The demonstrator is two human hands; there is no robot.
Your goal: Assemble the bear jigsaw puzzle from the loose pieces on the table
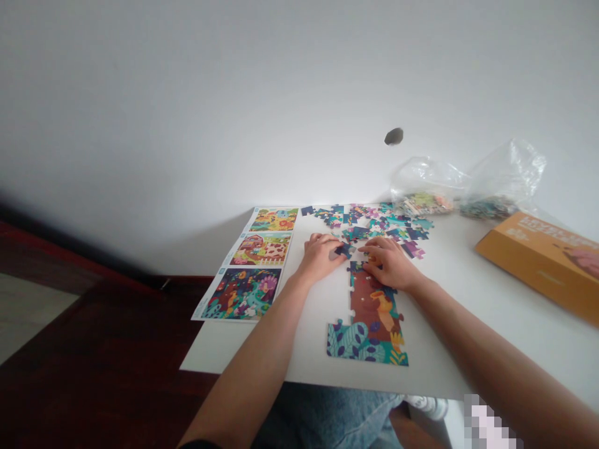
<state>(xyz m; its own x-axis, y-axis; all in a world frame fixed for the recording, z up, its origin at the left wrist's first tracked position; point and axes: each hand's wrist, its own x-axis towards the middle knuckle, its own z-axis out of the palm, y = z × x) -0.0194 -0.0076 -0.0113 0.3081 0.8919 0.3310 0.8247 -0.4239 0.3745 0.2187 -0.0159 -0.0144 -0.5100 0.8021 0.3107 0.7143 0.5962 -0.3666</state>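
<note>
Between the thumb and fingers of my left hand [322, 255] is a dark blue puzzle piece [345, 250], held just beyond the joined part of the puzzle. My right hand [389, 262] rests over the top right of that joined puzzle section [372, 312], its fingers bent and partly hiding the upper edge. I cannot tell whether the right fingers grip a piece. The section shows a brown bear, an orange animal and teal leaves. Loose puzzle pieces [374, 218] lie heaped beyond both hands.
A reference sheet [227, 262] with three pictures lies on the left of the white table [299, 349]. Against the wall stand two clear bags of pieces [423, 199]. An orange box [538, 249] sits at the right.
</note>
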